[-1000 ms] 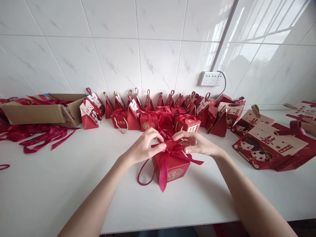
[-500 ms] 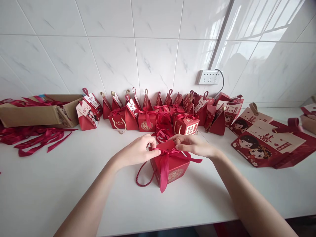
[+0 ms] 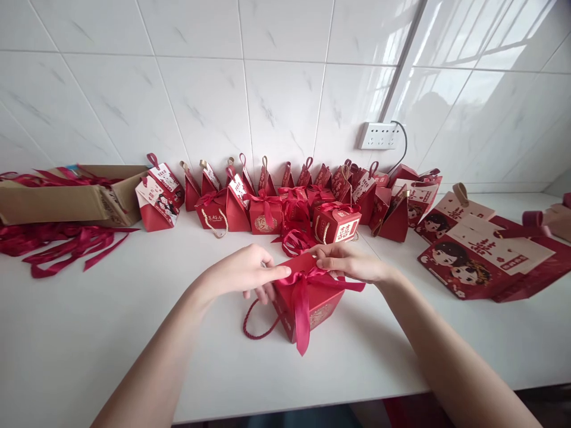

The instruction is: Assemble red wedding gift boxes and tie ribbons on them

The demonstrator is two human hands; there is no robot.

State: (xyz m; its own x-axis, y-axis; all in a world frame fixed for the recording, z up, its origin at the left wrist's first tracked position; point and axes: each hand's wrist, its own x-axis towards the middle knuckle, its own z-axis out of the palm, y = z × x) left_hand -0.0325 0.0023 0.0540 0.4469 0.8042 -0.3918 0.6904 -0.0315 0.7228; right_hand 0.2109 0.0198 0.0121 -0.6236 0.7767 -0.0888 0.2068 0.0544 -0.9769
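A red gift box [image 3: 289, 309] with gold print stands on the white tabletop, tilted top flaps meeting under a shiny dark-red ribbon [image 3: 302, 315] tied in a bow. One ribbon tail hangs down the front; another sticks out to the right. My left hand [image 3: 243, 272] is at the box's upper left, its thumb on the bow's left loop and its other fingers lowered along the side, partly hidden. On the right, my right hand [image 3: 350, 261] pinches the bow's right loop between thumb and fingers. A twisted red cord handle [image 3: 256, 337] droops at the left side.
Several finished red boxes [image 3: 266, 215] line the tiled wall. At left, a cardboard box [image 3: 49, 205] holds ribbons, with loose ribbons [image 3: 71, 246] in front. Larger printed boxes [image 3: 477, 258] lie at right. A white power strip [image 3: 380, 137] hangs on the wall.
My left hand's lower fingers have dropped down beside the box while its thumb stays at the bow. The box and its front ribbon tail have shifted slightly; my right hand barely moved.
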